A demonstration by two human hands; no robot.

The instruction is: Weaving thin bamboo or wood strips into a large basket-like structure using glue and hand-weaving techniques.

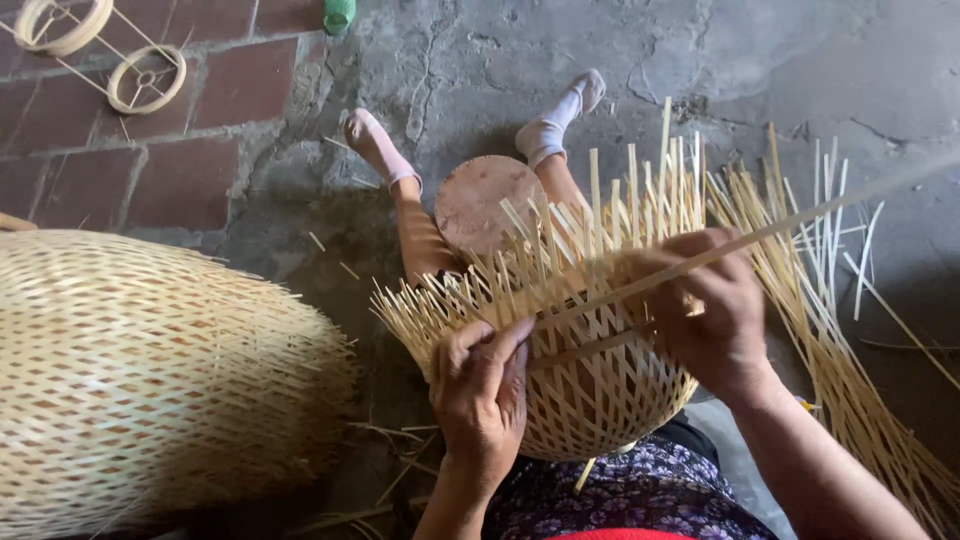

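A half-woven bamboo basket (590, 400) rests on my lap, its loose upright strips fanning out toward my feet. My left hand (482, 385) presses on the basket's left side, fingers pinching one end of a long bamboo strip (800, 222). My right hand (712, 305) grips the same strip against the basket's rim; the strip runs on up to the right edge of view. A round wooden block (487, 203) lies between my legs beyond the basket.
A large finished woven basket (140, 380) lies at the left. A bundle of loose bamboo strips (850, 370) lies on the concrete floor at the right. Two bamboo rings (147, 78) on sticks sit on red tiles at the top left. A green object (339, 14) stands at the top.
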